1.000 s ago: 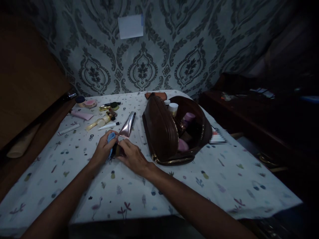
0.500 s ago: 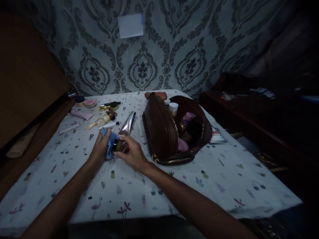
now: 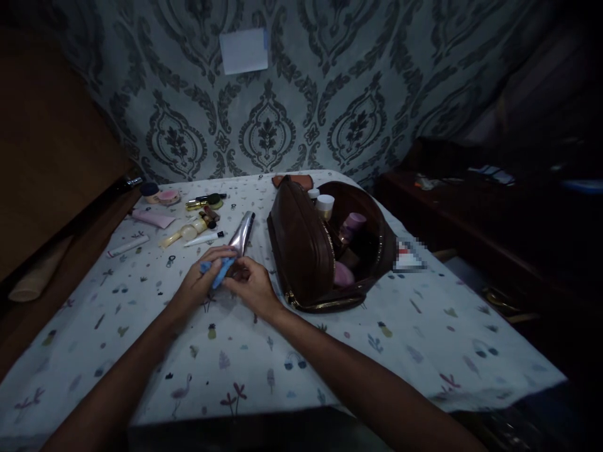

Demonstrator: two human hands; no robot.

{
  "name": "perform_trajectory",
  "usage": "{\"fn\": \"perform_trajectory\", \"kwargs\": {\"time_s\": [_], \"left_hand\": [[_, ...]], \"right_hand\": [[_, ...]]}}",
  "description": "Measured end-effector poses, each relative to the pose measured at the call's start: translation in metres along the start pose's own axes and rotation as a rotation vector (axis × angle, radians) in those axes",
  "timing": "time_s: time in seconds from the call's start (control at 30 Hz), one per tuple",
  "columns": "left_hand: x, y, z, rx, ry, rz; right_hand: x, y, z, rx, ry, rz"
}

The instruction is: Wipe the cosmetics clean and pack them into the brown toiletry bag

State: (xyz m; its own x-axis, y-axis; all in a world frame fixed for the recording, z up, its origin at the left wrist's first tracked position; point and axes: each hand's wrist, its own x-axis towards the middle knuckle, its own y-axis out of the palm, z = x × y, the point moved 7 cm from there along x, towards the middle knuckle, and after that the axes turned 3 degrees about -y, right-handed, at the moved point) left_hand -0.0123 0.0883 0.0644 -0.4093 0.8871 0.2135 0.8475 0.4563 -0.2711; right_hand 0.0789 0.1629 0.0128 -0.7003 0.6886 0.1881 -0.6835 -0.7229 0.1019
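My left hand [image 3: 203,280] is closed on a blue cloth [image 3: 223,272], which it presses against a small dark container. The fingers of my right hand [image 3: 252,284] are wrapped round that container, which is mostly hidden between both hands. Just beyond them lies a silvery-pink tube [image 3: 242,233] with a black cap. To the right, a brown bag [image 3: 301,248] stands unzipped, with a white-lidded jar [image 3: 325,206], a pink-capped bottle [image 3: 352,226] and a pink item [image 3: 343,275] inside. A white tube [image 3: 203,238] rests behind my left hand.
Several cosmetics, including a pink tube [image 3: 153,218], a pink round case [image 3: 168,197] and a dark-lidded jar [image 3: 149,192], lie at the back left of the patterned tablecloth [image 3: 264,351]. An orange-brown item [image 3: 299,181] sits behind the bag. Wooden furniture [image 3: 51,144] borders the left.
My left hand has moved right and its fingers now reach over the container with the cloth. The container's dark end, visible before, is now covered.
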Motion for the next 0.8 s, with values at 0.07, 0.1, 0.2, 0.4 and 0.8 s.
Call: {"fn": "perform_trajectory", "kwargs": {"time_s": [0.07,0.1,0.2,0.4,0.8], "left_hand": [[-0.001,0.002,-0.004,0.167,0.057,0.031],[-0.002,0.002,-0.004,0.216,0.066,0.042],[-0.004,0.004,-0.005,0.292,0.040,0.050],[-0.004,0.000,0.003,0.374,-0.102,0.001],[-0.004,-0.004,0.011,0.247,-0.233,-0.022]], "right_hand": [[-0.001,-0.001,0.000,-0.024,-0.031,-0.025],[-0.001,-0.001,0.001,-0.043,-0.049,-0.026],[-0.004,0.000,0.004,-0.125,-0.106,0.002],[-0.010,0.003,0.015,-0.396,-0.270,0.042],[-0.021,0.015,0.025,-0.561,-0.434,0.174]]}}
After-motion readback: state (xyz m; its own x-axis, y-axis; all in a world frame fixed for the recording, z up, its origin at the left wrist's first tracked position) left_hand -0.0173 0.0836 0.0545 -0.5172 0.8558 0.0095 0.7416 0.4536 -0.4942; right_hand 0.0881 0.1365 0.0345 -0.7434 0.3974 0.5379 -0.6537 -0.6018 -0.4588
